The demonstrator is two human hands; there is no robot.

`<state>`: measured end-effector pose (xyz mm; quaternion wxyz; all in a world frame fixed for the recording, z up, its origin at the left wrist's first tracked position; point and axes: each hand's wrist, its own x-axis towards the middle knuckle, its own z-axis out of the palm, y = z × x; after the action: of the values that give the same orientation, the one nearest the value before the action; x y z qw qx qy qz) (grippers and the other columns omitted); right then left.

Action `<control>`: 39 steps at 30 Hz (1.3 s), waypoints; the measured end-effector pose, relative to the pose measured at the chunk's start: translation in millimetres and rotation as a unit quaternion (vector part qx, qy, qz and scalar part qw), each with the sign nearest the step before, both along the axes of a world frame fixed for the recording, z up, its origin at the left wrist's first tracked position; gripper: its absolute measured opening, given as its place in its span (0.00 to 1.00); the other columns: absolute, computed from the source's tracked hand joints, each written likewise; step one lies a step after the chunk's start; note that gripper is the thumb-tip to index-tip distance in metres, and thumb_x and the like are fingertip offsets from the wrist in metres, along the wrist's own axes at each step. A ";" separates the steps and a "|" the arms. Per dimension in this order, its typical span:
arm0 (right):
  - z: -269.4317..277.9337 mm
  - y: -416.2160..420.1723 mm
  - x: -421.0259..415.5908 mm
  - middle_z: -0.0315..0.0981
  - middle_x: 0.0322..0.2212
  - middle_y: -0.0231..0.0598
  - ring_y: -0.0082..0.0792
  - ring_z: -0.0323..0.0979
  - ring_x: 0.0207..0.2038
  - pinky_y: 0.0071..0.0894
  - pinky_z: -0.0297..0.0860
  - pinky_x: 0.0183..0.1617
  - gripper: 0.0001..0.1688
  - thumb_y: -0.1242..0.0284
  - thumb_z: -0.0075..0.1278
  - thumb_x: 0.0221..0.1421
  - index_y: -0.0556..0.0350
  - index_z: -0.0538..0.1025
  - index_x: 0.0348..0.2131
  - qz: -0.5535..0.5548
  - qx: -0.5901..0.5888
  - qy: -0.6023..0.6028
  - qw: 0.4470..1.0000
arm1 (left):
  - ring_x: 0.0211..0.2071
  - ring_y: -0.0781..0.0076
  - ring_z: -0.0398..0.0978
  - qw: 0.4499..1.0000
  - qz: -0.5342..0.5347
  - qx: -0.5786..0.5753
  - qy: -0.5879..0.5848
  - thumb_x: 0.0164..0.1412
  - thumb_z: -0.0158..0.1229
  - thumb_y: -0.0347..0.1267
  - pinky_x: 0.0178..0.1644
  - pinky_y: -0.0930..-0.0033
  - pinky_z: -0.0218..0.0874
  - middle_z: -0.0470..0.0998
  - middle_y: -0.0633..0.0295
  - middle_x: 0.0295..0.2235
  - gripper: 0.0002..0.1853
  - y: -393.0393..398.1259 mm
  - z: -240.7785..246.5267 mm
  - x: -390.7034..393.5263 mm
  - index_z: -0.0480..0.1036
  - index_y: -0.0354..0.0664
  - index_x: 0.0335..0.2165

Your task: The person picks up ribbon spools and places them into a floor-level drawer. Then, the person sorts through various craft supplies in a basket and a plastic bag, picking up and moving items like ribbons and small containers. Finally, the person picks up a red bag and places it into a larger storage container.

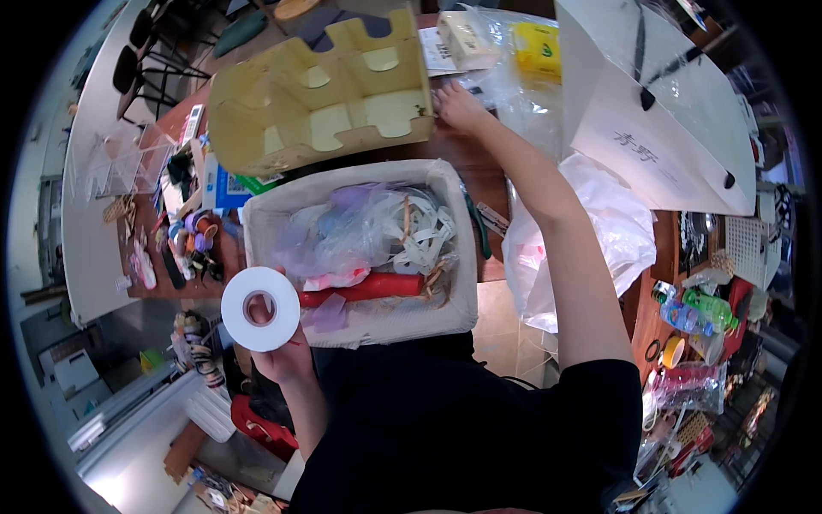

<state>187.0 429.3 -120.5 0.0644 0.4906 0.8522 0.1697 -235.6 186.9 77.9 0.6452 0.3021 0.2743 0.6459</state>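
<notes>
My left hand (282, 360) holds a roll of white tape or ribbon (234, 308) at the near left corner of a white fabric-lined basket (467, 283). Clear and lilac wrap, a tangle of white printed ribbon (420, 234) and a red roll (385, 284) lie inside the basket. My right hand (459, 108) reaches to the table just right of a yellow compartment box (250, 103); its fingertips are partly hidden and what they touch cannot be told. A pack of tissues (465, 42) lies beyond that hand. Green-handled pliers or cutters (478, 225) rest right of the basket.
Ribbon spools (199, 234) and a clear acrylic rack (122, 170) stand at left. On the right are a crumpled white plastic bag (610, 218), a large white paper bag (655, 148), a yellow packet (536, 51) in clear film, plastic bottles (706, 311) and yellow tape (673, 352).
</notes>
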 end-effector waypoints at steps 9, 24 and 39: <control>77.2 -6.7 4.2 0.75 0.26 0.50 0.50 0.74 0.32 0.45 0.69 0.34 0.09 0.74 0.47 0.46 0.57 0.78 0.27 -0.148 -0.065 0.230 0.960 | 0.46 0.74 0.69 0.906 0.223 -0.148 0.327 0.53 0.54 0.20 0.52 0.73 0.58 0.70 0.63 0.45 0.16 -18.4 -1.0 -64.4 0.70 0.32 0.43; 293.9 -184.6 -234.1 0.74 0.36 0.34 0.20 0.70 0.38 0.22 0.65 0.45 0.22 0.81 0.50 0.45 0.59 0.75 0.44 -0.145 -0.207 0.764 0.594 | 0.53 0.55 0.61 0.852 0.143 0.079 0.498 0.52 0.54 0.24 0.57 0.63 0.52 0.63 0.50 0.50 0.14 29.6 -30.6 -178.8 0.68 0.35 0.40; 177.1 -142.8 -687.1 0.60 0.52 0.43 0.39 0.61 0.54 0.37 0.61 0.57 0.43 0.90 0.51 0.43 0.55 0.54 0.57 -0.100 -0.377 0.846 0.364 | 0.36 0.68 0.71 0.921 0.059 -0.031 0.384 0.50 0.64 0.33 0.40 0.69 0.65 0.64 0.57 0.42 0.26 46.7 -90.1 -409.5 0.65 0.35 0.46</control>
<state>-500.1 286.6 56.6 -0.4956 0.3831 0.3798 -0.6807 -645.1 233.6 -12.2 0.4602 0.4901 0.5378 0.5087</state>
